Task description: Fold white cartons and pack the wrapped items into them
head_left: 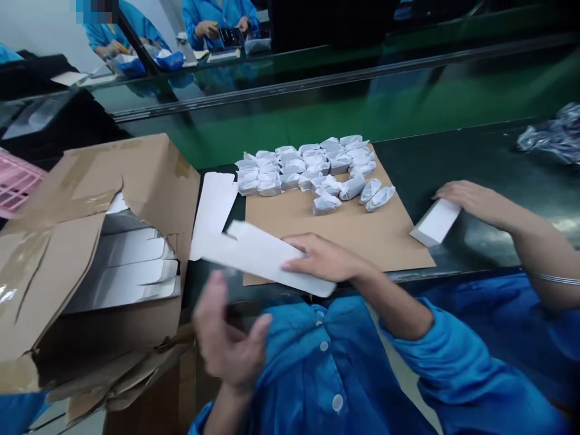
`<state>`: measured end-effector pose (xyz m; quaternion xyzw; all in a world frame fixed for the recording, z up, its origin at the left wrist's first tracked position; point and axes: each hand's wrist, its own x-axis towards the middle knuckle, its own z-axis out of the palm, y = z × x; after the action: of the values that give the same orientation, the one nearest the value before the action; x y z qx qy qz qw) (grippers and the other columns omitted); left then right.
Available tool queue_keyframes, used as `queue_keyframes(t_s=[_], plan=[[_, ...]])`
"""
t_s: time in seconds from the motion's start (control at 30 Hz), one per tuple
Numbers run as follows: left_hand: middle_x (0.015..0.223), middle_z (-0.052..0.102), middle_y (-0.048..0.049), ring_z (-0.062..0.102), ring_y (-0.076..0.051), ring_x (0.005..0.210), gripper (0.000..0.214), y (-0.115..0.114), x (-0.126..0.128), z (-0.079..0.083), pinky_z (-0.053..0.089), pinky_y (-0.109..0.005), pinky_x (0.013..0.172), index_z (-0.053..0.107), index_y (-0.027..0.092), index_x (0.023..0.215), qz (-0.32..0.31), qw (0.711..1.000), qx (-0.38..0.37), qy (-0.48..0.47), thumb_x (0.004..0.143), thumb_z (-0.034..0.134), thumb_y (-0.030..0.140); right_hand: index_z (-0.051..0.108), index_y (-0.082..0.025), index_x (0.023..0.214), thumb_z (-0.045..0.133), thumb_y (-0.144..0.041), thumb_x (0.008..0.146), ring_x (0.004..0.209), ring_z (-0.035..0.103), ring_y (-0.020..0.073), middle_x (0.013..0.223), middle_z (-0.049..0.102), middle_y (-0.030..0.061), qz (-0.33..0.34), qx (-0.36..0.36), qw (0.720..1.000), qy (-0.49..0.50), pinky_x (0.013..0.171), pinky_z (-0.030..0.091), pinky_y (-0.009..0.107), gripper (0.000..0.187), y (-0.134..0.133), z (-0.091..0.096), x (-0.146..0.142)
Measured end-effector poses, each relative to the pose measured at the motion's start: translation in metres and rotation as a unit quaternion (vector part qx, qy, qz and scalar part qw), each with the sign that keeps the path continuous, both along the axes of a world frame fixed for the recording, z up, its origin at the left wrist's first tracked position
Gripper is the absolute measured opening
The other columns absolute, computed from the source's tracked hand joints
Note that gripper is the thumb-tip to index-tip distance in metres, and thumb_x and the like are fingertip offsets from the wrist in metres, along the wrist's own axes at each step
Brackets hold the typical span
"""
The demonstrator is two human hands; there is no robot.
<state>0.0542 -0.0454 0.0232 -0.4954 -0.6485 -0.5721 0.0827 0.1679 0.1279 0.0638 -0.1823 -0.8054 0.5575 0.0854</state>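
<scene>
My right hand (322, 258) grips a flattened white carton (258, 254) between thumb and fingers, tilted above the near edge of a brown cardboard sheet (290, 220). Below the carton's left end, my left hand (233, 338) is raised with fingers apart and nothing in it, slightly blurred. Another flat white carton (212, 208) lies on the bench left of the sheet. Several small items wrapped in white paper (312, 163) stand in rows on the far part of the sheet. At the sheet's right edge, a co-worker's hand (471, 202) rests on a folded-up white box (437, 222).
At left, a large torn cardboard box (140, 163) holds several flat white cartons (136, 266). A pink basket (20, 181) is beyond it. Crumpled clear plastic (553, 136) lies far right. Across a green divider (281, 130), people in blue work at another bench.
</scene>
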Motion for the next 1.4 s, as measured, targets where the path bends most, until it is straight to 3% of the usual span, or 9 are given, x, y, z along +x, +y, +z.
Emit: queue_keyframes(t_s=[0.1,0.2,0.3,0.43,0.67,0.93,1.1,1.27,1.4], plan=[[0.122,0.068,-0.0091,0.067,-0.026,0.107,0.054,0.005,-0.026,0.022,0.059,-0.037,0.084,0.06,0.021,0.127,-0.07,0.969,-0.147,-0.184,0.078,0.074,0.039,0.061,-0.014,0.089,0.059,-0.031,0.091,0.073,0.056,0.0122,0.083,0.063,0.0007,0.158,0.075,0.978,-0.109,0.063,0.039,0.022,0.017,0.011,0.023,0.042],[0.076,0.073,-0.004,0.068,-0.017,0.064,0.028,0.02,-0.041,0.021,0.057,-0.027,0.055,0.073,0.016,0.094,-0.19,0.883,-0.277,-0.327,0.08,0.07,0.041,0.058,-0.016,0.117,0.059,-0.04,0.091,0.086,0.061,0.0194,0.099,0.066,0.0072,0.079,0.242,0.953,-0.161,0.072,0.044,0.028,0.036,-0.007,0.026,0.066],[0.078,0.073,-0.0044,0.067,-0.017,0.06,0.028,0.031,-0.04,0.01,0.057,-0.028,0.05,0.073,0.016,0.091,-0.236,0.833,-0.253,-0.432,0.08,0.069,0.041,0.041,-0.008,0.142,0.063,-0.046,0.087,0.101,0.059,0.0303,0.116,0.062,0.0186,-0.042,0.462,0.872,-0.157,0.083,0.047,0.04,0.07,-0.036,0.012,0.076],[0.071,0.072,-0.0047,0.069,-0.019,0.055,0.028,0.034,-0.045,0.009,0.06,-0.03,0.053,0.074,0.017,0.098,-0.364,0.761,-0.373,-0.386,0.08,0.069,0.038,0.042,-0.002,0.14,0.055,-0.032,0.092,0.101,0.059,0.031,0.119,0.062,0.0211,0.008,0.562,0.822,-0.093,0.082,0.049,0.043,0.058,-0.05,0.003,0.086],[0.074,0.074,-0.0021,0.068,-0.017,0.056,0.025,0.043,-0.037,0.018,0.06,-0.026,0.048,0.076,0.02,0.096,-0.294,0.855,-0.337,-0.263,0.076,0.071,0.034,0.049,-0.001,0.132,0.045,-0.025,0.095,0.106,0.061,0.0299,0.123,0.061,0.0211,0.003,0.596,0.802,-0.045,0.089,0.051,0.043,0.044,-0.035,0.01,0.096],[0.082,0.076,-0.0001,0.069,-0.015,0.067,0.013,0.052,-0.029,0.011,0.058,-0.023,0.054,0.078,0.023,0.082,-0.178,0.905,-0.321,-0.213,0.075,0.066,0.023,0.055,-0.003,0.126,0.041,-0.014,0.096,0.108,0.063,0.0288,0.118,0.065,0.0197,-0.02,0.668,0.74,-0.083,0.092,0.052,0.042,0.035,-0.042,0.003,0.093],[0.085,0.076,-0.0028,0.069,-0.018,0.062,0.036,0.045,-0.033,0.013,0.059,-0.032,0.056,0.066,0.027,0.117,-0.198,0.916,-0.224,-0.268,0.083,0.063,0.037,0.054,-0.007,0.128,0.041,-0.02,0.097,0.106,0.065,0.0277,0.118,0.067,0.0188,-0.106,0.613,0.779,-0.076,0.086,0.055,0.04,0.037,-0.032,-0.001,0.098],[0.143,0.051,-0.0141,0.06,-0.029,0.12,0.087,0.047,0.024,0.006,0.058,-0.043,0.087,0.015,0.032,0.152,-0.244,0.935,-0.073,-0.245,0.082,0.051,0.07,0.048,-0.003,0.135,0.046,-0.022,0.094,0.104,0.066,0.0305,0.12,0.065,0.0227,-0.253,0.592,0.763,-0.061,0.085,0.054,0.041,0.045,-0.049,-0.018,0.077],[0.136,0.053,-0.0149,0.063,-0.027,0.114,0.08,0.064,0.039,-0.008,0.055,-0.041,0.089,0.013,0.028,0.15,-0.107,0.966,-0.129,-0.198,0.087,0.056,0.051,0.04,-0.004,0.142,0.051,-0.036,0.095,0.124,0.055,0.0291,0.136,0.055,0.0226,-0.141,0.46,0.876,-0.017,0.098,0.051,0.041,0.058,-0.07,-0.016,0.063]])
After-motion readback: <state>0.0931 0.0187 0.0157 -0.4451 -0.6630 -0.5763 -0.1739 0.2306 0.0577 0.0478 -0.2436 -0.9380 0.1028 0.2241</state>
